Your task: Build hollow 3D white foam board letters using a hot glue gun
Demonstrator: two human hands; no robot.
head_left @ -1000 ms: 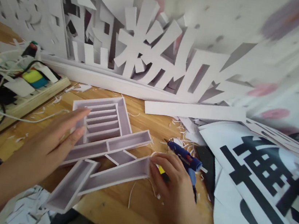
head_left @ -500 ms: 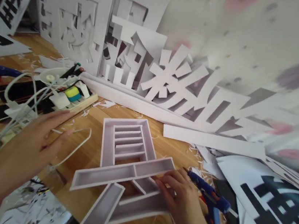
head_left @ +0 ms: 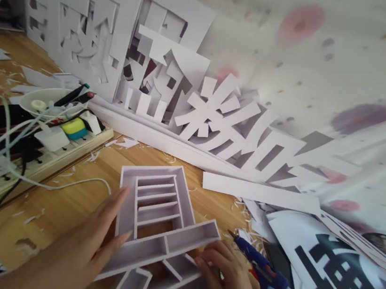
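Observation:
A white hollow character (head_left: 143,254), built of raised board strips on flat pieces, lies on the wooden table with its open side up. Across its upper part runs a frame with several rungs; lower down are slanting compartments. My left hand (head_left: 89,244) is at its left side, fingers stretched and thumb apart, fingertips at the left wall and the long cross strip. At the right end, my right hand (head_left: 228,277) has curled fingers gripping the character's edge; some fingertips are hidden. Right of that hand lies a blue glue gun (head_left: 262,262).
Cut-out white boards (head_left: 214,114) lean along the wall at the back. A cabled power strip (head_left: 59,160) sits on the left. A white strip (head_left: 261,191) and printed sheets with black characters (head_left: 342,278) lie to the right. Paper scraps litter the wooden table (head_left: 63,208).
My left hand has moved right, from beside the power strip to the character's left side. My right hand stays at its right edge. The view has shifted slightly.

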